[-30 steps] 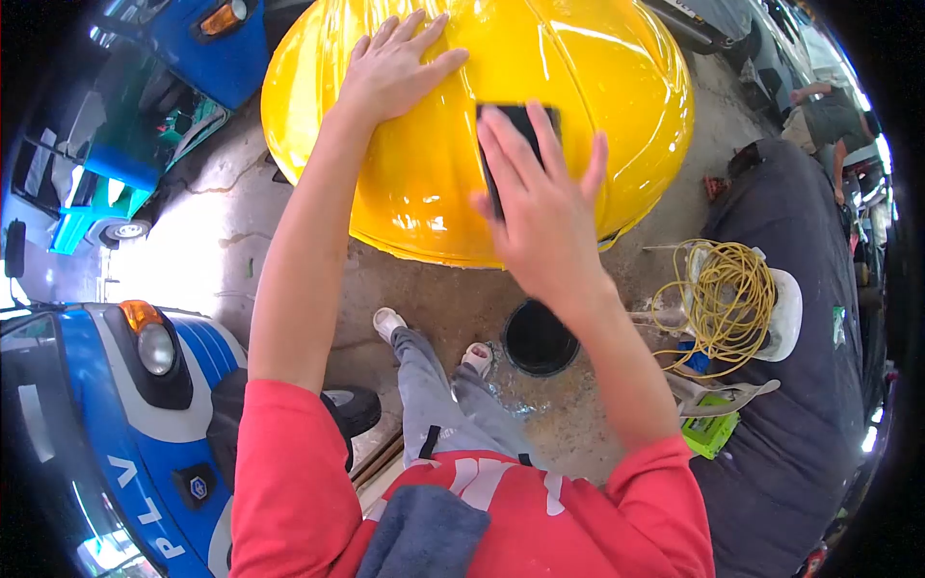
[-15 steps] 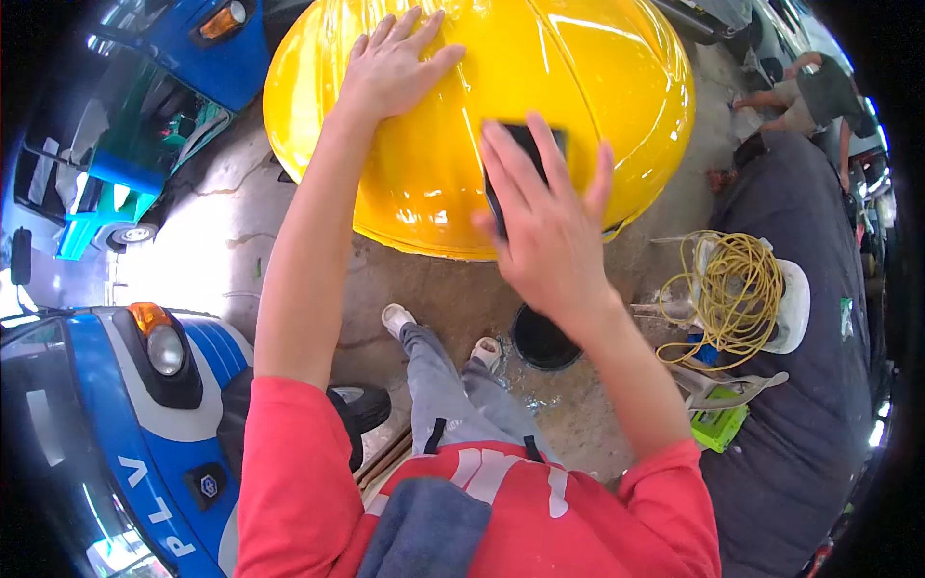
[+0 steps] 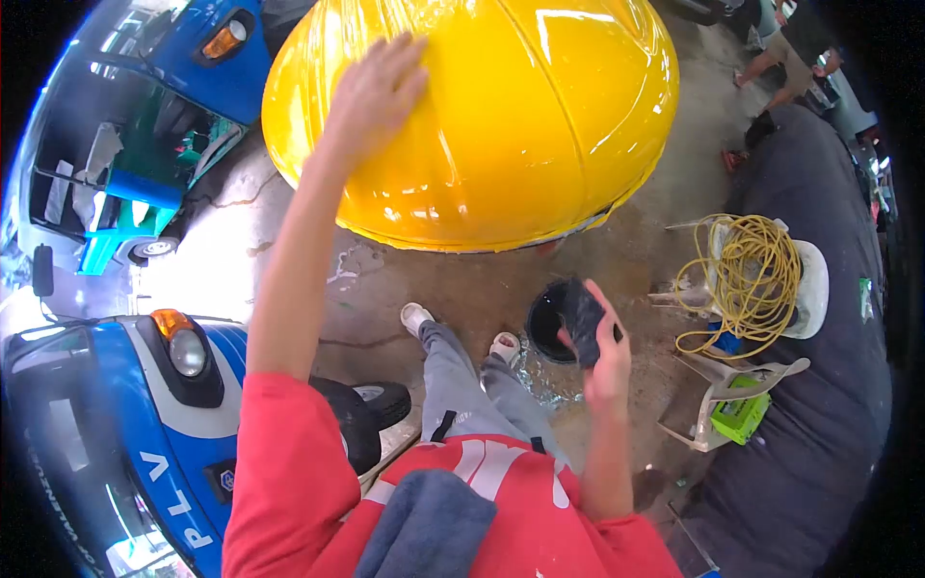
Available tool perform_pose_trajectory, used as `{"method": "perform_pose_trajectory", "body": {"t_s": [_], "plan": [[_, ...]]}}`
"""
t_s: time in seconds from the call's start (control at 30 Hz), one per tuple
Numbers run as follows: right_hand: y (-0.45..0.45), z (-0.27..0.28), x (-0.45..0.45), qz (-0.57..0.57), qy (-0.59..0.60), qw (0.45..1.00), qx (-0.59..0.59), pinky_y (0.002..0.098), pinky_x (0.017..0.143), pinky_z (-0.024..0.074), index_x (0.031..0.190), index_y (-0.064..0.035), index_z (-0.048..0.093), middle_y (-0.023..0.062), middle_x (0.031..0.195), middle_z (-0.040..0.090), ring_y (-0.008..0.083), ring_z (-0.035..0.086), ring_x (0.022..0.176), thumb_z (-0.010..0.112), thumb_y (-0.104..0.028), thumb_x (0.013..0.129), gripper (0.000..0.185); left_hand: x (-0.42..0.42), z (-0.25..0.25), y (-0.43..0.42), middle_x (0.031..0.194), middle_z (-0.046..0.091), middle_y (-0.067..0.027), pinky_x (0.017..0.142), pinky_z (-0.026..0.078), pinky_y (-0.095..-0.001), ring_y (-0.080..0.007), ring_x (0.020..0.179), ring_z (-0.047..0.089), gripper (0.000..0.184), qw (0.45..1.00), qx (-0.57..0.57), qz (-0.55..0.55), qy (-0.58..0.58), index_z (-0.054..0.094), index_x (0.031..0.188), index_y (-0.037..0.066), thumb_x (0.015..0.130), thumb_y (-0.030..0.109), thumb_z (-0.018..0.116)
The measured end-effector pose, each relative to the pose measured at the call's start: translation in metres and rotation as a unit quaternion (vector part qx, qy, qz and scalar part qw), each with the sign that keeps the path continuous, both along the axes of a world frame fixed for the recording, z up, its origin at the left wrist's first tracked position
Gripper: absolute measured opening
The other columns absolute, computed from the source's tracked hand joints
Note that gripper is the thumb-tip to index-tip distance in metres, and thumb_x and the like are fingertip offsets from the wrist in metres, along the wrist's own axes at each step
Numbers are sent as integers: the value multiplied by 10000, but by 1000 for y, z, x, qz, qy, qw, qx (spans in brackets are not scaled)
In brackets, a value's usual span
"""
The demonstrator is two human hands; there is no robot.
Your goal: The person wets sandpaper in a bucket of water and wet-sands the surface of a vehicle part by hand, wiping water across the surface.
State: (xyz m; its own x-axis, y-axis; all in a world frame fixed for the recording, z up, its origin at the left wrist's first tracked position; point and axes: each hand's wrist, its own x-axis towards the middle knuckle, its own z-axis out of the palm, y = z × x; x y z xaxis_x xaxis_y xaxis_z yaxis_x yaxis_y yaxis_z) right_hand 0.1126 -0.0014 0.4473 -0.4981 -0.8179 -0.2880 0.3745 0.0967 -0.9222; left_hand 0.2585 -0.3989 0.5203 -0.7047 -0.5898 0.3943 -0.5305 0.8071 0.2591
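A glossy yellow vehicle body panel (image 3: 501, 125), rounded and wet-looking, fills the top middle of the head view. My left hand (image 3: 378, 96) is on its left part, fingers stretched out, slightly blurred. Away from the panel, my right hand (image 3: 609, 361) grips a dark sanding block (image 3: 581, 321) between thumb and fingers. The block is just over the right side of a black bucket (image 3: 547, 313) on the floor and hides part of it. What lies inside the bucket is too dark to make out.
Yellow hose (image 3: 747, 279) lies coiled on a white plastic chair (image 3: 812, 289). A bright green box (image 3: 740, 414) is below it, beside a dark covered shape (image 3: 819, 424). Blue vehicles (image 3: 125, 405) stand left. Another person (image 3: 785, 58) is at upper right. Wet concrete surrounds my feet.
My right hand has lifted the sanding block off the yellow panel and brought it down and right to the bucket. My left hand remains at the panel, shifted slightly.
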Motion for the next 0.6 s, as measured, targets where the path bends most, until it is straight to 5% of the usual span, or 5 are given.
{"method": "perform_pose_trajectory", "body": {"t_s": [0.07, 0.27, 0.37, 0.47, 0.6], "plan": [[16, -15, 9, -112, -220, 969, -23, 413, 947, 558, 1458, -66, 506, 84, 1392, 578, 200, 581, 1231, 494, -385, 1069, 503, 15, 3, 85, 1630, 350, -88, 1220, 231, -526, -307, 1522, 279, 567, 998, -50, -1, -32, 472, 1516, 202, 962, 220, 594], [-4, -25, 30, -106, -176, 978, -23, 391, 996, 512, 1489, -62, 469, 108, 1429, 549, 224, 567, 1246, 506, -255, 1069, 464, 53, -1, 172, 1628, 358, -68, 1198, 258, -550, -313, 1508, 311, 718, 986, -59, -81, -133, 498, 1499, 246, 823, 180, 730], [-48, 12, 44, -116, 206, 966, -102, 453, 1148, 358, 1474, -22, 474, 163, 1507, 474, 290, 431, 1411, 487, -180, 1039, 462, 50, 15, 118, 1621, 369, -76, 1212, 249, -530, -323, 1493, 336, 616, 978, -114, -134, -111, 519, 1484, 270, 894, 204, 684], [-100, 33, 43, -164, 550, 795, -196, 472, 1191, 272, 1458, 8, 498, 114, 1545, 455, 317, 385, 1457, 455, -91, 980, 490, 32, 20, 59, 1611, 382, -90, 1222, 248, -489, -337, 1484, 344, 463, 992, -59, -88, -63, 531, 1474, 283, 1011, 291, 551], [-137, 25, 42, -78, 691, 708, -122, 524, 1191, 220, 1444, -33, 534, 41, 1561, 452, 315, 364, 1472, 547, -93, 902, 546, 20, 16, 7, 1608, 384, -101, 1233, 227, -456, -340, 1493, 320, 445, 996, -23, -88, -20, 523, 1479, 298, 1072, 414, 387]]}}
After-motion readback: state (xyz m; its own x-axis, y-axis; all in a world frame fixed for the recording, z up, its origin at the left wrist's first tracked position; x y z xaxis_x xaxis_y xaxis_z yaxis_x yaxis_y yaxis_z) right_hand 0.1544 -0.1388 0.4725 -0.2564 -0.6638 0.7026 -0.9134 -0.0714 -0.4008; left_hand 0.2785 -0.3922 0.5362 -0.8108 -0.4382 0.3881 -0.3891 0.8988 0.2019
